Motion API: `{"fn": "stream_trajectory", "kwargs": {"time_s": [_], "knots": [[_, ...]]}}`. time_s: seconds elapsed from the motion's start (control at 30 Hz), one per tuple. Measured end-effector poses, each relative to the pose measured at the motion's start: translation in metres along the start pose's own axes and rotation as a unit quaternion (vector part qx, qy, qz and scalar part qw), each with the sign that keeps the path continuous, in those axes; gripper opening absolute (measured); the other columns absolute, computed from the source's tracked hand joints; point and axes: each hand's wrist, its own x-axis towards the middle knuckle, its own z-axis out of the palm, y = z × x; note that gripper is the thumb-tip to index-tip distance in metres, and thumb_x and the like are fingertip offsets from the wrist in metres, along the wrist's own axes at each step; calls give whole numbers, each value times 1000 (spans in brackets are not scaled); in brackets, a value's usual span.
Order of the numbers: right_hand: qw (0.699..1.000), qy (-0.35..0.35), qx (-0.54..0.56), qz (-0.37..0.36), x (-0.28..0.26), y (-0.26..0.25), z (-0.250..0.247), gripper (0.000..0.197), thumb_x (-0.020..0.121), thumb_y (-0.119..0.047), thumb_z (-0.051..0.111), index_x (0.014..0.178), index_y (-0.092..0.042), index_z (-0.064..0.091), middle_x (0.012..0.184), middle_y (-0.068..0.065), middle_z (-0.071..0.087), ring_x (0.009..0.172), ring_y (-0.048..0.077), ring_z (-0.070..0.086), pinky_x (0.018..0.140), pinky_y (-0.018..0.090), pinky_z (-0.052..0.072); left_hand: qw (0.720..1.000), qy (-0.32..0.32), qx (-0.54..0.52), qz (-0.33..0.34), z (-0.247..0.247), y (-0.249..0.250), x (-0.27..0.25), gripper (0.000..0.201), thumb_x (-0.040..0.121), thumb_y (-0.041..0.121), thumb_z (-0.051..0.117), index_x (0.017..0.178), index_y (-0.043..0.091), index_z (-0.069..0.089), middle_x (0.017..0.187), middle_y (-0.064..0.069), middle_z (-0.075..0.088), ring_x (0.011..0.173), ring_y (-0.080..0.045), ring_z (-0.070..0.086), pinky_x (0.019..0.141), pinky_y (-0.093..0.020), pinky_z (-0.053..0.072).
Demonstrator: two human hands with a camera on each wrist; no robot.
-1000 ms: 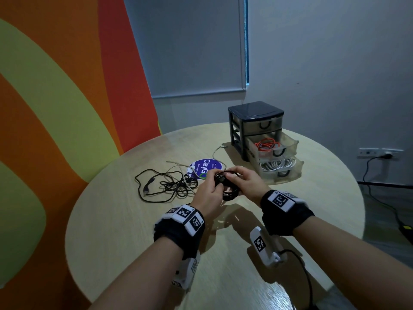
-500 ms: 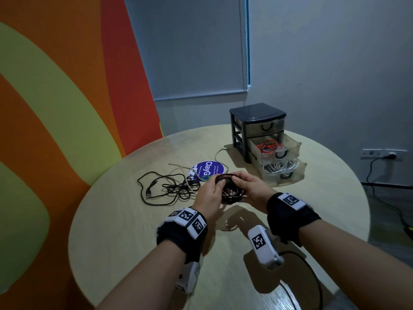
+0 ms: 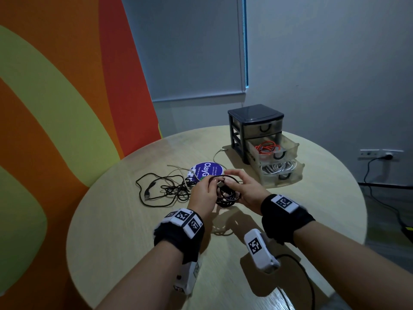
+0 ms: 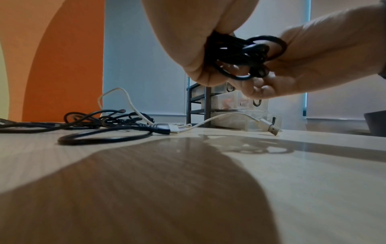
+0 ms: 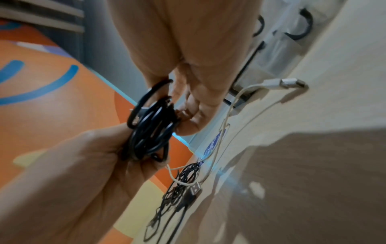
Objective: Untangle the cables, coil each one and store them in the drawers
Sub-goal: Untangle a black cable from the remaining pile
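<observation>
A: Both hands are gripping the black cable coil (image 3: 225, 193) above the worktop (image 3: 125, 220), left hand (image 3: 202, 194) pinching one side, right hand (image 3: 248, 192) curling round the other.

B: I'd be keeping the loops even and tucking the plug end in. It's looking thin, rubbery, springy.

A: The middle drawer (image 3: 288, 145) is standing open, clear plastic, holding an orange cable (image 3: 267, 147).

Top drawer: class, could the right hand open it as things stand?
Probably not yet: the right hand and left hand both hold the black coil. The path to the shut top drawer looks clear.
</observation>
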Motion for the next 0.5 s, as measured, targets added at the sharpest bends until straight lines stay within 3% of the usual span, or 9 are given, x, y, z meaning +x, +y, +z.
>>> {"fn": "stream_trajectory", "kwargs": {"time_s": [0.13,0.27,0.33,0.4,0.5], "knots": [[994,-5,-105,-41,-4,-7,1,34,91,-13,58,120,-25,45,96,16,65,82,23,66,70,33,57,1000,9,15,1,0,2,-1,27,101,16,35,112,8,58,95,-3,60,81,-9,53,61,-6,41],[976,-36,-193,-97,-4,-8,-4,39,78,-5,72,106,-24,53,96,5,64,87,14,64,80,27,55,1000,20,18,-4,1,5,-3,27,101,16,34,115,7,56,95,-3,58,81,-10,52,58,-6,40],[952,8,-280,-126,-2,-6,-4,36,75,-9,76,105,-20,59,95,-5,62,91,9,60,85,23,50,1000,8,5,-8,1,6,-3,27,100,16,36,117,7,55,101,-5,60,86,-12,53,63,-9,40],[928,54,-332,-158,-1,-4,-3,30,77,-12,74,105,-14,64,90,-10,62,89,9,59,82,18,46,999,-9,-33,-15,1,7,-3,24,99,13,39,114,8,57,103,-7,62,90,-15,57,71,-19,47],[919,73,-347,-174,1,-3,-3,24,82,-13,69,105,-12,65,93,0,66,91,15,61,84,26,49,996,-29,-84,-25,-1,8,-5,21,93,8,46,110,9,58,99,-7,62,92,-19,59,77,-26,50]]}}
